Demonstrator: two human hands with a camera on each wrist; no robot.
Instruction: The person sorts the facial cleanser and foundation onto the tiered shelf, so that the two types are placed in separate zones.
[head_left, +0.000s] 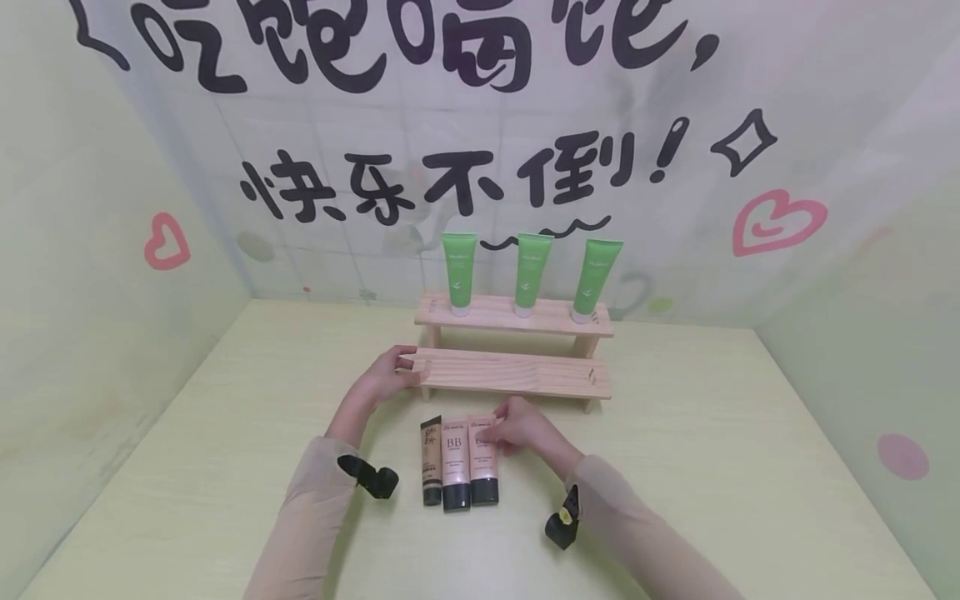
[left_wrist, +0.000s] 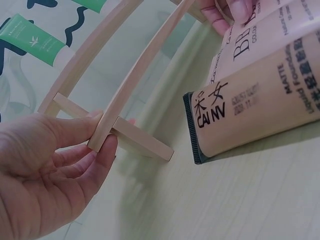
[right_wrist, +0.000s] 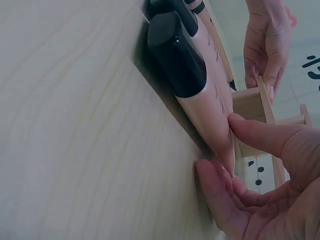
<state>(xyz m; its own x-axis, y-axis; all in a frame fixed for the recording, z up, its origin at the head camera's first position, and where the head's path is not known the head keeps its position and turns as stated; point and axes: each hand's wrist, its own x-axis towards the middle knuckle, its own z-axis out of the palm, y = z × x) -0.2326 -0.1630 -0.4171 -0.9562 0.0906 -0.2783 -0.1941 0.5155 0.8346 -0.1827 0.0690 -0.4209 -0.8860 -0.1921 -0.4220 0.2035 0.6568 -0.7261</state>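
Note:
A two-step wooden rack (head_left: 517, 372) stands mid-table with three green tubes (head_left: 533, 271) upright on its upper step. My left hand (head_left: 401, 367) grips the left end of the lower step, thumb on top and fingers underneath (left_wrist: 102, 132). In front of the rack three tubes lie side by side, black caps toward me: a tan one (head_left: 431, 460), a pink BB one (head_left: 455, 467) and a second pink tube (head_left: 484, 473). My right hand (head_left: 497, 433) pinches the far end of that right pink tube (right_wrist: 200, 85), thumb above and fingers by the table (right_wrist: 217, 145).
The pale green table (head_left: 675, 467) is walled in by printed backdrop panels behind and on both sides. Bare table surface lies left and right of the rack and tubes. A black strap sits on each wrist.

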